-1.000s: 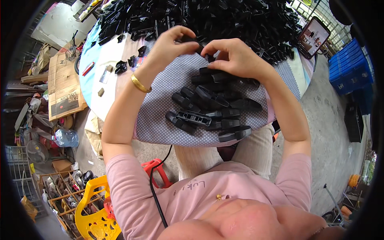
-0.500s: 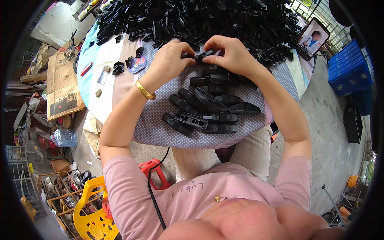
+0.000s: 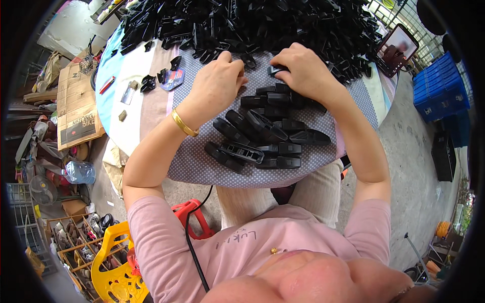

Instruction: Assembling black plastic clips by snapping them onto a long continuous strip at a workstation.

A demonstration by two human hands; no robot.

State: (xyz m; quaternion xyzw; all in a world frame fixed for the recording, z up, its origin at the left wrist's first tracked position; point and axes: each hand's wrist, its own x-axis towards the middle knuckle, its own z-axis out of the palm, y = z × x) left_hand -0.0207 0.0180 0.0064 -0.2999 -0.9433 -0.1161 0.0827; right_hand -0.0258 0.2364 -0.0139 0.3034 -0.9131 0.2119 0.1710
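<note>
My right hand (image 3: pixel 312 73) pinches a small black plastic part (image 3: pixel 276 70) between thumb and fingers, above the upper end of a group of black clip-like pieces (image 3: pixel 264 125). To its left, a gap away, my left hand (image 3: pixel 216 83) hangs over the dotted cloth with its fingers curled in; whether anything is inside them is hidden. A gold bangle (image 3: pixel 184 122) circles the left wrist. Several of the clip-like pieces lie in loose rows near the table's front edge. Just beyond both hands spreads a big heap of loose black parts (image 3: pixel 242 25).
On the table's left lie a red pen-like item (image 3: pixel 107 85), a blue-and-red card pack (image 3: pixel 173 80) and a few stray black parts (image 3: pixel 148 83). A phone (image 3: pixel 398 49) stands propped at the right edge. Blue crates (image 3: pixel 440 86) and a yellow chair (image 3: pixel 118 267) stand around the table.
My hands were close together with black parts between the fingertips; now they are apart. The left has drawn back slightly toward me, and the right has shifted right with a black part.
</note>
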